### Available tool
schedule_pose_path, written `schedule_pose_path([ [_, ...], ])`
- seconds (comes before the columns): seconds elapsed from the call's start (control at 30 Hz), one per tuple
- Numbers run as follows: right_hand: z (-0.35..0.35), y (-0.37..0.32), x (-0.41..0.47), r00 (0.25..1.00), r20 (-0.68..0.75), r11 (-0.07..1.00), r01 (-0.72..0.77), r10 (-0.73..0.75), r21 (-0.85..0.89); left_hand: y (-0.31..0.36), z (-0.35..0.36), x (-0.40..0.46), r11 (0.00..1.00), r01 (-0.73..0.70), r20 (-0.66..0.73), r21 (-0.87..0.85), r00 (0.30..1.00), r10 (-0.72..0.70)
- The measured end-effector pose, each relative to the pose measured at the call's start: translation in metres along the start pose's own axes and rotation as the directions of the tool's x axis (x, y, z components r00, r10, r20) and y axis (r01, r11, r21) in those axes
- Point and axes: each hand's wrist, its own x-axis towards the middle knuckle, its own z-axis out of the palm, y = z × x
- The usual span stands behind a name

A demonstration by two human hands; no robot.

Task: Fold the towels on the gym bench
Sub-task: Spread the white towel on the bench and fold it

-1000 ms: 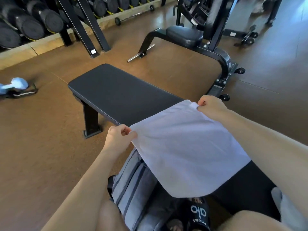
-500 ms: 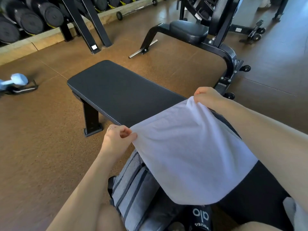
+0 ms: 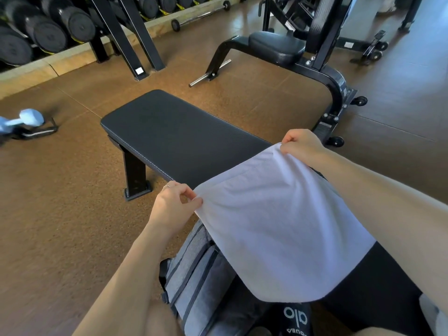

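A white towel (image 3: pixel 276 229) hangs spread over the near half of the flat black gym bench (image 3: pixel 179 137). My left hand (image 3: pixel 173 207) pinches its near-left corner just off the bench's left edge. At the bench's right side, my right hand (image 3: pixel 301 145) pinches the far corner, lifted a little above the pad. The towel's near end sags in a curve toward me. Another pale cloth (image 3: pixel 434 316) shows at the bottom right edge, mostly cut off.
A grey bag (image 3: pixel 201 282) with dark straps stands on the floor by the bench, next to a black item with white lettering (image 3: pixel 294 318). Further off are an adjustable bench frame (image 3: pixel 322 69), a dumbbell rack (image 3: pixel 48 30), a barbell (image 3: pixel 201 14) and a light-blue dumbbell (image 3: pixel 26 118).
My right hand has raised its towel corner slightly, so the cloth drapes higher on that side. My left hand keeps its pinch in nearly the same spot.
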Motion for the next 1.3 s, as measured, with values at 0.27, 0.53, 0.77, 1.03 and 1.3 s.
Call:
schedule_pose_path([
  [0.27, -0.024, -0.013, -0.024, 0.996, -0.055, 0.996, 0.068, -0.064, 0.063, 0.006, -0.008, -0.007, 0.994, 0.014, 0.004, -0.105, 1.000, -0.013],
  [0.53, -0.071, -0.038, -0.074, 0.982, -0.118, 0.988, 0.153, -0.149, 0.030, 0.029, -0.053, -0.042, 0.951, -0.116, -0.008, -0.285, 0.993, 0.118],
  [0.77, -0.104, -0.052, -0.121, 0.966, -0.190, 0.982, 0.185, -0.174, 0.046, 0.049, -0.089, -0.072, 0.953, -0.250, -0.077, -0.171, 0.968, 0.240],
  [1.03, -0.126, -0.060, -0.159, 0.993, -0.087, 0.949, 0.107, -0.085, 0.297, 0.057, -0.119, -0.097, 0.931, -0.277, -0.203, -0.236, 0.951, 0.232],
  [1.3, -0.131, -0.064, -0.183, 0.985, -0.055, 0.894, 0.172, -0.164, 0.414, 0.061, -0.145, -0.107, 0.930, -0.341, -0.245, -0.139, 0.922, 0.301],
])
